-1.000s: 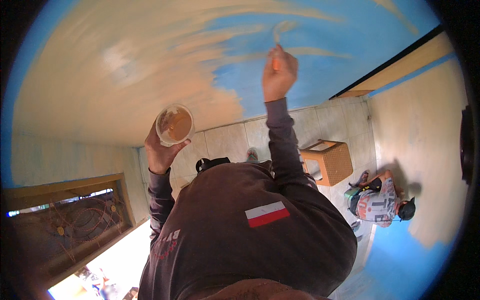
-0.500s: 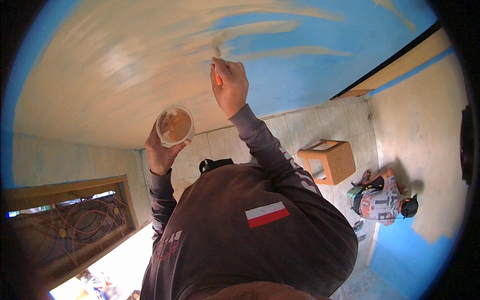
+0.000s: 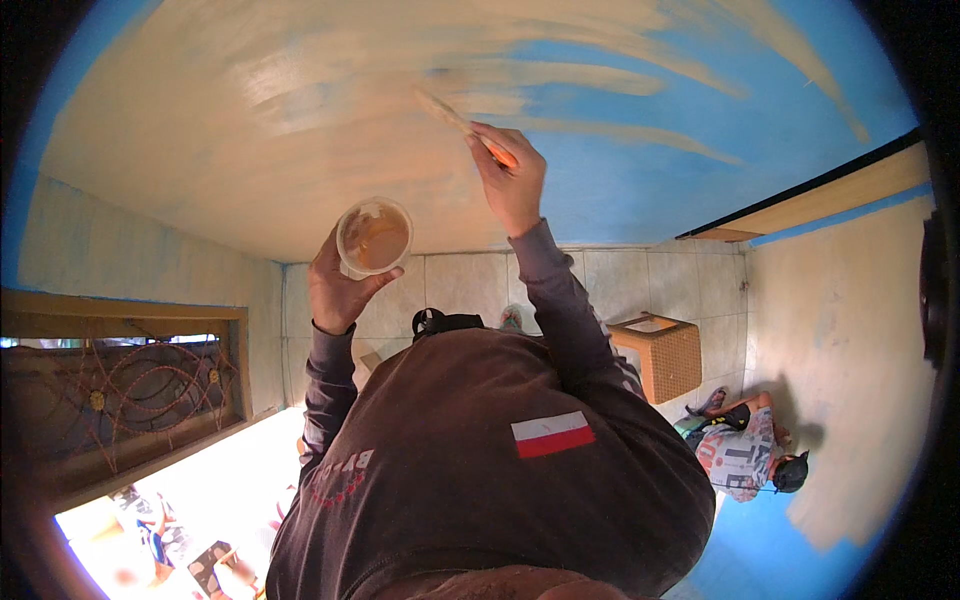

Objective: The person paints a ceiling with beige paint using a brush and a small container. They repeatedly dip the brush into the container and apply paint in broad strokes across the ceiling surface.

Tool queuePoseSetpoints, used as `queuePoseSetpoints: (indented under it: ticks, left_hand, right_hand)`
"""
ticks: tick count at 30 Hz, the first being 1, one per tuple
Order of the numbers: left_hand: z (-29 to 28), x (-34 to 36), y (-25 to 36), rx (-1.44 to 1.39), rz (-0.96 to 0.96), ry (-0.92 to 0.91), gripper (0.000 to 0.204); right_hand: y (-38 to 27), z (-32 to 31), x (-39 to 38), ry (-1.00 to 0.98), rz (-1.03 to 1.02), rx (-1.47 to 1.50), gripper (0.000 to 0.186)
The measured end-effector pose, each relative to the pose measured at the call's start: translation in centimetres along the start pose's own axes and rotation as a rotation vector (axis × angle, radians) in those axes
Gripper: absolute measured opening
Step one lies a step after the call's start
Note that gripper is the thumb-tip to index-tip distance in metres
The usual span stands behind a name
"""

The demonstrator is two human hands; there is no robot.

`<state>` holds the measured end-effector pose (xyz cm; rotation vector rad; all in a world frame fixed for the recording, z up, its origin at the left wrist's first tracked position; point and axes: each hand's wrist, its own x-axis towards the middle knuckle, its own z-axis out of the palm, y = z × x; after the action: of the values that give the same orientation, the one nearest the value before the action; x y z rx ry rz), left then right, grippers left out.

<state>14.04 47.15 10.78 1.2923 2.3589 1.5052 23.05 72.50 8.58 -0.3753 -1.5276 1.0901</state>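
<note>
My right hand (image 3: 512,178) is closed round the orange handle of a paintbrush (image 3: 440,107). Its bristles, coated in beige paint, point up and left against or close to the wall (image 3: 330,130); contact is hard to tell. That wall is blue, with beige paint over its left part and beige strokes running across the blue. Lower and to the left, my left hand (image 3: 340,285) grips a translucent plastic tub (image 3: 376,237) from the side, thumb at the near side. Beige paint shows inside the tub and smears its inner wall.
A tan woven-pattern plastic stool (image 3: 668,362) stands on the tiled floor (image 3: 465,283) to the right. Beyond it a person in a cap (image 3: 740,450) is low beside the right wall. At left is a window frame with a metal grille (image 3: 150,385); more people show through the bright opening below.
My right hand has moved right and a little down, and the brush now slants up-left. The tub in my left hand sits slightly further right. The whole view has shifted too.
</note>
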Motion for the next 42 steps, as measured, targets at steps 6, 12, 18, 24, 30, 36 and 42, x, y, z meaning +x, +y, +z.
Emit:
queuePoseSetpoints:
  ticks: [6,12,18,24,30,36,42]
  left_hand:
    - [-0.3,0.3,0.7,-0.002,0.026,0.008,0.087]
    - [-0.4,0.2,0.5,0.016,0.054,0.008,0.089]
    - [-0.5,0.4,0.6,-0.005,0.045,-0.045,0.089]
    - [-0.1,0.5,1.0,-0.066,0.052,-0.091,0.090]
    - [0.0,0.7,0.8,-0.109,0.061,-0.104,0.092]
    - [0.1,0.5,0.9,-0.071,0.047,-0.066,0.091]
    - [0.0,0.4,0.9,-0.056,0.044,-0.055,0.091]
  right_hand:
    - [3.3,-0.1,2.5,-0.055,0.024,-0.049,0.018]
    - [5.8,-7.6,4.6,0.061,0.058,-0.019,0.020]
    - [4.0,-11.2,3.7,0.067,0.196,-0.049,0.019]
    - [2.6,-2.9,1.5,-0.089,0.146,0.093,0.019]
    - [5.9,-4.3,3.4,-0.077,0.125,0.048,0.020]
    - [7.7,-16.0,5.5,0.047,0.163,-0.145,0.021]
    - [6.6,-20.4,4.3,0.235,0.295,-0.181,0.020]
